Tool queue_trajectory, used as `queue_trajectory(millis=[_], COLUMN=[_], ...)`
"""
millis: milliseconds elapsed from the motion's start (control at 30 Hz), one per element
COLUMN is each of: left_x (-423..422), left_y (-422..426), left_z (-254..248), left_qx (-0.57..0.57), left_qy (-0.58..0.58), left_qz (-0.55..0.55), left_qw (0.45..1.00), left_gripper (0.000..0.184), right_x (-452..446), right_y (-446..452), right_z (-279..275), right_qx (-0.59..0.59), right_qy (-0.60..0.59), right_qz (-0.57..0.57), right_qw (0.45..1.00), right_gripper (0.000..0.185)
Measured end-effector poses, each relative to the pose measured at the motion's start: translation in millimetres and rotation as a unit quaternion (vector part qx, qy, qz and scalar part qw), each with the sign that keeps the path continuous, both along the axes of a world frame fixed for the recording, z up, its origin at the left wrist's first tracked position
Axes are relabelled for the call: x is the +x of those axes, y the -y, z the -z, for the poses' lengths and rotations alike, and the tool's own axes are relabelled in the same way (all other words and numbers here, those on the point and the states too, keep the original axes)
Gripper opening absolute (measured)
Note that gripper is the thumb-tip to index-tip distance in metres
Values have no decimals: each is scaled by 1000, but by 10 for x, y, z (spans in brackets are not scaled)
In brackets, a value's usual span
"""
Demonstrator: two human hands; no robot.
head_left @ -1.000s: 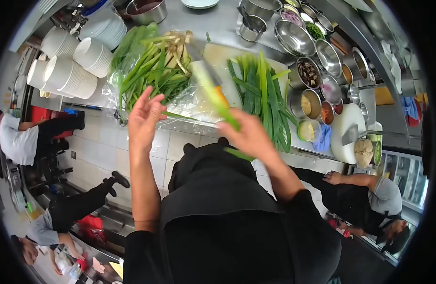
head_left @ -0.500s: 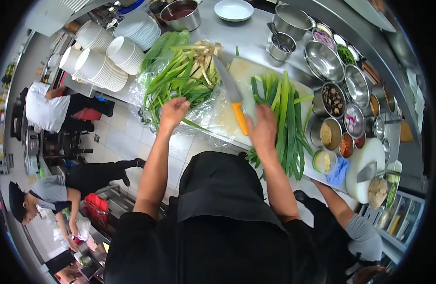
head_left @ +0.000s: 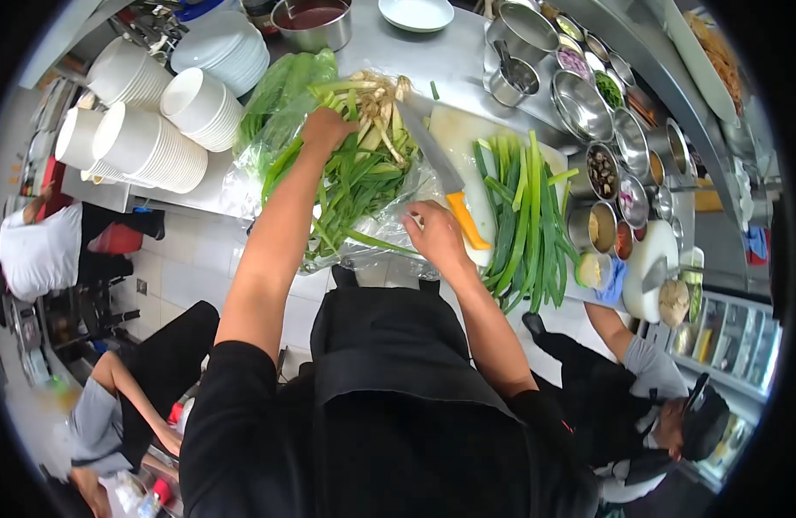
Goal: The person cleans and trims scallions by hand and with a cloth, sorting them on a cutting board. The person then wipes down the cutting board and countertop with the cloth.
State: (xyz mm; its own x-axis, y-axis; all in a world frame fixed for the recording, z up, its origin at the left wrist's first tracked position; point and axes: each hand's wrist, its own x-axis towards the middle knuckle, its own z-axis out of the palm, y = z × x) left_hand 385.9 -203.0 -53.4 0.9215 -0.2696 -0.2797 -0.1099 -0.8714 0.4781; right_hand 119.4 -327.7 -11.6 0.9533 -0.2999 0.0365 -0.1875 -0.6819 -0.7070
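My left hand is curled over a heap of loose green onions with pale rooty ends, its fingertips partly hidden among the stalks. The heap lies on a clear plastic bag. My right hand hovers by the bag's right side, thumb and fingers apart, with nothing in it. Just beside it lies a knife with a yellow handle, its blade pointing away from me on the white cutting board. A bundle of long green onions rests on the board's right side.
Stacked white bowls and plates stand at left. A pot of dark red liquid and a white dish are at the back. Metal containers of ingredients line the right. Co-workers stand at left and lower right.
My left hand has moved away from me onto the green onion heap. My right hand has shifted left from the bundle toward the bag. The view has shifted slightly.
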Motion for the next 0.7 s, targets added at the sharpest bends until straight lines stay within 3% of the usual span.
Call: queue_trajectory(millis=[100, 167, 200, 267, 400, 467, 533, 633, 667, 700], left_x=[153, 247, 226, 137, -101, -136, -192, -195, -27, 62], left_y=[-30, -90, -113, -183, -249, -265, -311, -476, -641, -767], left_z=[126, 183, 133, -194, -815, -870, -936, -906, -694, -526], left_qx=[-73, -311, -310, -442, -463, -477, -481, -426, -335, -236], left_qy=[52, -149, -153, -215, -227, -245, -244, -142, -31, 80], left_qz=[59, -61, -58, -59, -13, 15, 13, -38, -66, -90], left_qw=[994, 937, 936, 869, 857, 844, 842, 893, 939, 964], left_gripper=[34, 39, 39, 38, 25, 19, 26, 25, 29, 33], right_x=[171, 303, 386, 652, 1314, 1490, 1532, 1403, 1340, 1285], right_y=[-185, -243, -259, -281, -377, -380, -307, -197, -149, -99], right_z=[-51, -56, -73, -69, -13, -263, -165, 17, 122, 259], right_qx=[-2, 48, 100, 114, 224, 253, 221, 224, 227, 135], right_qy=[20, 22, 31, 93, 197, 140, 104, 84, 83, 7], right_qz=[0, 29, 51, 62, 72, 18, 6, 72, 68, 71], right_qw=[1000, 998, 993, 987, 952, 957, 970, 968, 968, 988], right_gripper=[16, 17, 17, 21, 26, 28, 29, 31, 31, 31])
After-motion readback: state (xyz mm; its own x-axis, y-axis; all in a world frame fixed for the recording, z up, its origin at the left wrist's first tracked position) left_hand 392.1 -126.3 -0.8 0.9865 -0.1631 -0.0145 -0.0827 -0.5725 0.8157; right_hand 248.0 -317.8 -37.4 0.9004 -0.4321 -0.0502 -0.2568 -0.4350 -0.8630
